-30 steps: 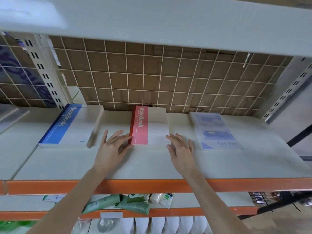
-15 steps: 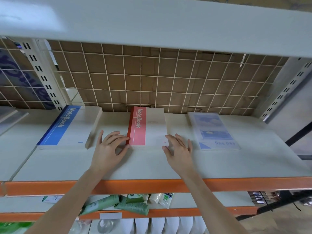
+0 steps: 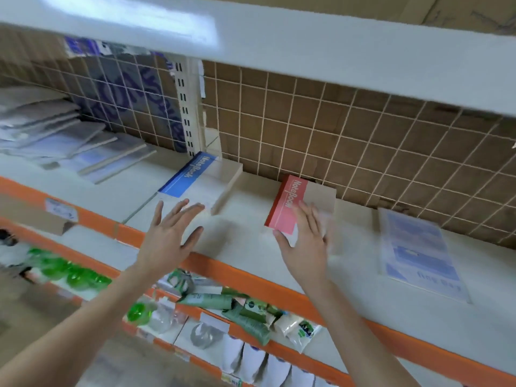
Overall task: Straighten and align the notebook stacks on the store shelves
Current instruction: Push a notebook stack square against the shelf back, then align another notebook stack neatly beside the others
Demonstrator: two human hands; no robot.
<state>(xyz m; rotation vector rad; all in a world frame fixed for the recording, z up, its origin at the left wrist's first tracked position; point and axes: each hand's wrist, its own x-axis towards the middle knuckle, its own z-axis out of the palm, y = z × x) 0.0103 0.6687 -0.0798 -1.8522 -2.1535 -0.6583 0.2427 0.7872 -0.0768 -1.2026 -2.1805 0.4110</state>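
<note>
Left hand: fingers spread and straight, holding nothing, fingertips at the front edge of the blue notebook stack. Right hand: fingers extended, blurred, lying flat on the front part of the red notebook stack; thumb at its front left corner. Both stacks lie flat on the shelf, long axes running front to back, coloured spine strips on their left sides, back ends near the wire grid. 1 light-blue booklet lies further right, apart.
</note>
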